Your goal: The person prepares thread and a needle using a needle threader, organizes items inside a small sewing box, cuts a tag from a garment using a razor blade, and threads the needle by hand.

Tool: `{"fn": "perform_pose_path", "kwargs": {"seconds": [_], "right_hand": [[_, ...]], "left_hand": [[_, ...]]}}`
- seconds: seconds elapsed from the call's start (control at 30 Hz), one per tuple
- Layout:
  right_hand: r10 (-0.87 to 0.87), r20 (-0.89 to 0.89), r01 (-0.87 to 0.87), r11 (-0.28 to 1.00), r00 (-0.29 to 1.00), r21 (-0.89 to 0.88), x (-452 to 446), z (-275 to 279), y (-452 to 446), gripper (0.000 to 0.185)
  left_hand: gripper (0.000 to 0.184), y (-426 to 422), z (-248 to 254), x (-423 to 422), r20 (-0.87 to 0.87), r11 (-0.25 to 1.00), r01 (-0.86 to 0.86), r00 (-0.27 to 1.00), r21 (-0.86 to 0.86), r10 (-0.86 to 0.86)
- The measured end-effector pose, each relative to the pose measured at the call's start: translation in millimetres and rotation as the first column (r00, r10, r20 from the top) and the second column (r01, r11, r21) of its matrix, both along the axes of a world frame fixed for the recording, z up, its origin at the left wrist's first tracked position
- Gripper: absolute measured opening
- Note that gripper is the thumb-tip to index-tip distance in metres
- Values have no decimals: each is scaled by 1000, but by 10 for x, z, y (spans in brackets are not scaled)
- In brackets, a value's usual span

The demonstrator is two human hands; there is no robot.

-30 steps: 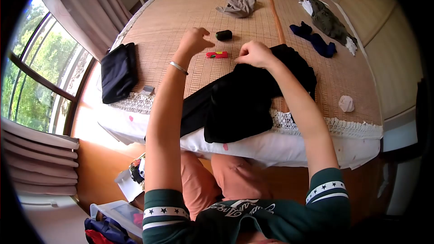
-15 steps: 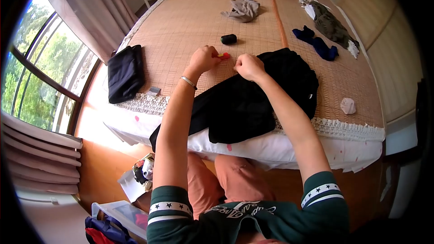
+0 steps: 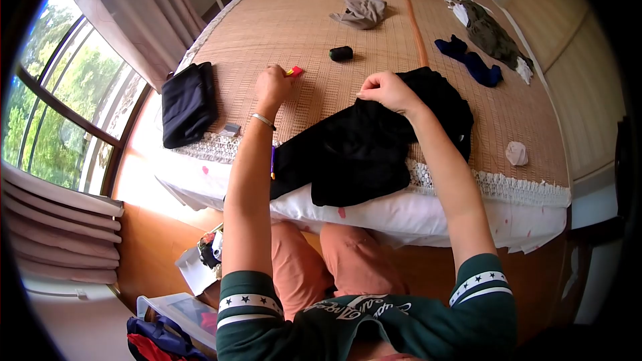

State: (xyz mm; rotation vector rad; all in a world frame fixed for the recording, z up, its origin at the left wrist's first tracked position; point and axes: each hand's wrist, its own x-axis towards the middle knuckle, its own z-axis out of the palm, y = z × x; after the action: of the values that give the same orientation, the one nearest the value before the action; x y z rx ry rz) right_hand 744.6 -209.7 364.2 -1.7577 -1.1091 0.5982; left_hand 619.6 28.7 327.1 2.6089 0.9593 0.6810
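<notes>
My left hand [image 3: 273, 87] is closed round a small red and yellow object [image 3: 293, 72]; most of it is hidden in the fingers, so its kind is unclear. My right hand [image 3: 390, 91] pinches thumb and forefinger together above the black garment [image 3: 354, 154]. Whatever is in that pinch is too small to make out. The garment lies spread over the mat's front edge, under my right forearm. Beyond both hands, a black thread spool [image 3: 341, 53] rests on its side. A thin purple and orange stick [image 3: 273, 162] shows beside my left forearm.
The woven mat [image 3: 267, 33] covers the bed. A folded dark garment [image 3: 189, 105] and a small grey item [image 3: 231, 130] lie left. A grey-brown cloth [image 3: 362, 11] sits farther back. Navy cloth [image 3: 470, 61], an olive garment [image 3: 491, 30] and a pale crumpled piece [image 3: 516, 154] lie right.
My left hand has moved left with the red and yellow object. My right hand has shifted slightly right, widening the gap between them. The purple and orange stick now shows beside my left forearm.
</notes>
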Motion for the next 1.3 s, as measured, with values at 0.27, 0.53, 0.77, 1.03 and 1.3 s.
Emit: {"fn": "perform_pose_path", "kwargs": {"seconds": [0.27, 0.53, 0.77, 1.03, 1.3], "right_hand": [[-6, -81, 10, 999, 997, 48, 97, 78, -255, 10], [-47, 192, 14, 986, 980, 168, -289, 195, -452, 12], [-59, -110, 84, 967, 992, 241, -998, 349, -1012, 12], [-115, -180, 160, 954, 977, 255, -1522, 187, -1923, 10], [-151, -270, 204, 962, 951, 180, -1977, -224, -2655, 6]], "left_hand": [[33, 83, -59, -90, 213, 980, 27, 974, 197, -70], [42, -1340, 634, -415, 483, 460, 724, 688, -515, -542], [20, -1913, 552, -831, 441, 466, 698, 710, -544, -548], [10, -2474, 532, -1530, 473, 378, 665, 734, -644, -486], [12, -2981, 264, -1870, 507, 288, 671, 720, -683, -474]]}}
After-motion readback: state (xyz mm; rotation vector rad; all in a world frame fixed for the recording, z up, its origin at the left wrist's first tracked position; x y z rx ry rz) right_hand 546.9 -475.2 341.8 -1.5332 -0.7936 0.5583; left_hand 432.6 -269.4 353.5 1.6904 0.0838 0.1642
